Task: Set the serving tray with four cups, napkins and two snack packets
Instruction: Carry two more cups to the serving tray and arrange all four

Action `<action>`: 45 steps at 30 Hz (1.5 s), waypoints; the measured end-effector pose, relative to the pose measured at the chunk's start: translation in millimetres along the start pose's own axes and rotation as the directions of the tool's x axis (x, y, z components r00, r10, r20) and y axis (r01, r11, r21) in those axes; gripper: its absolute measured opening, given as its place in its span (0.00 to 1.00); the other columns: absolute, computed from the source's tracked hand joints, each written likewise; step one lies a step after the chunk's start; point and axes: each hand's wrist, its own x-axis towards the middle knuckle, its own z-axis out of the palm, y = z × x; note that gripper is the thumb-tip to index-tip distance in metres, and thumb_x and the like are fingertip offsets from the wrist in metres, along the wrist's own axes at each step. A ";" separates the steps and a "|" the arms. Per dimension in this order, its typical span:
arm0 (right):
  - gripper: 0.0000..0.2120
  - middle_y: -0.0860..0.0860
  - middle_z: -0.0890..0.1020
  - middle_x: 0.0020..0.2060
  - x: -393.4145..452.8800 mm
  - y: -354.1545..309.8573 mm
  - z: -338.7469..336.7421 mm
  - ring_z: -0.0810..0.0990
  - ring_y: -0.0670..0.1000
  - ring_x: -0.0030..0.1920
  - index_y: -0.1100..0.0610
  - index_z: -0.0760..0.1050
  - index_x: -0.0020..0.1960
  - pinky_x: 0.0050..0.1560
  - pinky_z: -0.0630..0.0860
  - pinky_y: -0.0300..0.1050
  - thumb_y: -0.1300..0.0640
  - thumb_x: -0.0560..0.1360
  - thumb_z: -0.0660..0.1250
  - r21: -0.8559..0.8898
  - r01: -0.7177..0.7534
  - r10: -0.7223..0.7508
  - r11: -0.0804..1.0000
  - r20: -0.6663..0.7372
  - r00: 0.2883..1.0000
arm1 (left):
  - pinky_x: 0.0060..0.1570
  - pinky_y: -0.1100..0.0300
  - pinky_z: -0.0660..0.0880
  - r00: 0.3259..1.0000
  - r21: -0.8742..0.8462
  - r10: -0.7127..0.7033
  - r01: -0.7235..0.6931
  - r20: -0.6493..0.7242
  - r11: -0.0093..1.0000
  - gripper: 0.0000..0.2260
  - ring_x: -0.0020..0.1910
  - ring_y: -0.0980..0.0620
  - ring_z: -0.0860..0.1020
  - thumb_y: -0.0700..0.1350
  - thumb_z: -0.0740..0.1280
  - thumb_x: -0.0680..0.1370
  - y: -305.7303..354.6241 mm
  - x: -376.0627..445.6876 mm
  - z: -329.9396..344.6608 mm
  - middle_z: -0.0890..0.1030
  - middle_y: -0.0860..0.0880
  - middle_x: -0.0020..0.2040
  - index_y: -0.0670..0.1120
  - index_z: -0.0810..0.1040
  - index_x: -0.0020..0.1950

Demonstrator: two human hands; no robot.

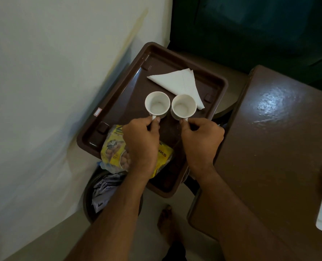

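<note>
A brown plastic serving tray (118,95) lies tilted in the middle of the view. Folded white napkins (179,81) rest at its far end. Two empty white cups stand side by side on the tray: the left cup (157,104) and the right cup (183,108). My left hand (141,142) pinches the left cup's handle. My right hand (201,140) pinches the right cup's handle. A yellow snack packet (113,149) lies on the tray's near left part, partly hidden under my left hand.
A white wall (43,91) runs along the left. A dark brown table (269,147) stands at the right. Below the tray a round dark bin (92,194) holds crumpled wrappers. A dark green seat (260,31) fills the far right. My bare foot (165,221) is on the floor.
</note>
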 end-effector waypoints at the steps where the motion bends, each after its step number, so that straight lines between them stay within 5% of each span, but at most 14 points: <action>1: 0.07 0.50 0.86 0.32 -0.3 0.1 -4.3 0.83 0.48 0.33 0.57 0.87 0.40 0.39 0.78 0.36 0.57 0.75 0.75 0.006 0.009 -0.009 1.000 -0.009 1.000 | 0.44 0.47 0.84 1.000 -0.004 0.002 -0.002 -0.008 1.000 0.09 0.38 0.50 0.86 0.45 0.72 0.81 3.5 -2.7 0.1 0.88 0.45 0.39 0.41 0.88 0.53; 8: 0.07 0.52 0.86 0.31 2.5 0.7 -35.8 0.83 0.50 0.32 0.58 0.87 0.38 0.38 0.82 0.47 0.57 0.74 0.76 0.076 0.038 -0.031 0.996 -0.093 0.995 | 0.42 0.48 0.84 0.996 -0.013 0.071 -0.072 -0.052 0.997 0.08 0.37 0.52 0.86 0.45 0.72 0.81 31.0 -21.3 1.0 0.88 0.46 0.39 0.41 0.88 0.51; 13: 0.06 0.49 0.85 0.30 1.9 11.3 -68.8 0.83 0.48 0.31 0.56 0.87 0.39 0.37 0.78 0.35 0.57 0.74 0.76 0.104 0.048 -0.034 0.993 -0.127 0.991 | 0.42 0.47 0.84 0.993 -0.007 0.103 -0.104 -0.049 0.995 0.09 0.37 0.50 0.86 0.45 0.72 0.81 53.6 -44.8 8.5 0.88 0.46 0.39 0.41 0.88 0.51; 16: 0.06 0.50 0.86 0.32 0.1 25.1 -90.4 0.83 0.49 0.32 0.57 0.87 0.39 0.39 0.82 0.43 0.57 0.75 0.76 0.112 0.030 -0.017 0.993 -0.119 0.993 | 0.40 0.47 0.83 0.993 0.008 0.112 -0.112 -0.046 0.994 0.09 0.36 0.52 0.86 0.45 0.72 0.82 67.3 -64.4 16.2 0.87 0.47 0.37 0.41 0.89 0.50; 20: 0.05 0.48 0.85 0.32 -4.2 50.3 -131.6 0.82 0.44 0.32 0.56 0.87 0.39 0.38 0.71 0.22 0.57 0.74 0.77 0.117 0.026 -0.006 0.993 -0.170 0.986 | 0.39 0.45 0.81 0.988 0.031 0.152 -0.152 -0.015 0.988 0.10 0.34 0.49 0.84 0.46 0.71 0.82 89.3 -100.2 34.7 0.87 0.46 0.35 0.41 0.88 0.46; 22: 0.05 0.49 0.86 0.32 -6.4 63.6 -153.9 0.81 0.45 0.32 0.56 0.87 0.38 0.37 0.69 0.20 0.57 0.73 0.77 0.100 0.014 0.007 0.995 -0.198 0.980 | 0.40 0.49 0.81 0.985 0.030 0.173 -0.173 0.006 0.985 0.09 0.35 0.51 0.84 0.45 0.72 0.82 101.9 -119.9 45.7 0.88 0.47 0.37 0.42 0.89 0.49; 27: 0.05 0.49 0.86 0.33 -9.3 100.6 -210.1 0.82 0.46 0.32 0.57 0.87 0.39 0.37 0.67 0.22 0.57 0.73 0.77 0.048 -0.017 0.028 0.999 -0.234 0.972 | 0.38 0.76 0.72 0.980 0.025 0.192 -0.193 0.048 0.981 0.08 0.37 0.55 0.85 0.45 0.72 0.81 134.2 -170.6 78.2 0.89 0.48 0.40 0.43 0.89 0.54; 33: 0.05 0.48 0.87 0.34 -13.1 150.9 -277.2 0.81 0.45 0.32 0.56 0.89 0.43 0.36 0.71 0.27 0.56 0.75 0.75 0.052 -0.060 0.071 0.997 -0.265 0.962 | 0.40 0.69 0.79 0.967 0.000 0.223 -0.225 0.125 0.974 0.07 0.39 0.57 0.85 0.45 0.72 0.81 171.9 -230.3 123.6 0.88 0.49 0.41 0.43 0.88 0.55; 37: 0.06 0.48 0.86 0.32 -10.8 183.6 -319.9 0.80 0.45 0.31 0.56 0.88 0.41 0.36 0.69 0.24 0.56 0.74 0.75 0.042 -0.100 0.108 0.994 -0.309 0.945 | 0.34 0.76 0.71 0.952 0.024 0.255 -0.262 0.168 0.965 0.07 0.36 0.58 0.83 0.46 0.73 0.81 196.2 -266.0 154.5 0.88 0.51 0.40 0.45 0.88 0.53; 41: 0.09 0.51 0.84 0.28 -7.5 216.1 -357.3 0.81 0.52 0.29 0.57 0.86 0.37 0.34 0.77 0.45 0.55 0.74 0.75 0.032 -0.144 0.146 0.989 -0.345 0.927 | 0.34 0.75 0.67 0.943 0.036 0.249 -0.263 0.222 0.964 0.08 0.37 0.55 0.84 0.47 0.72 0.81 216.6 -294.4 185.7 0.88 0.50 0.39 0.45 0.89 0.51; 45: 0.07 0.51 0.85 0.30 -3.4 247.5 -389.3 0.81 0.51 0.31 0.57 0.87 0.40 0.35 0.78 0.47 0.55 0.75 0.76 0.033 -0.154 0.155 0.988 -0.377 0.913 | 0.31 0.72 0.70 0.921 0.021 0.268 -0.286 0.282 0.958 0.09 0.32 0.55 0.83 0.47 0.73 0.81 233.3 -317.6 214.7 0.86 0.51 0.35 0.45 0.89 0.46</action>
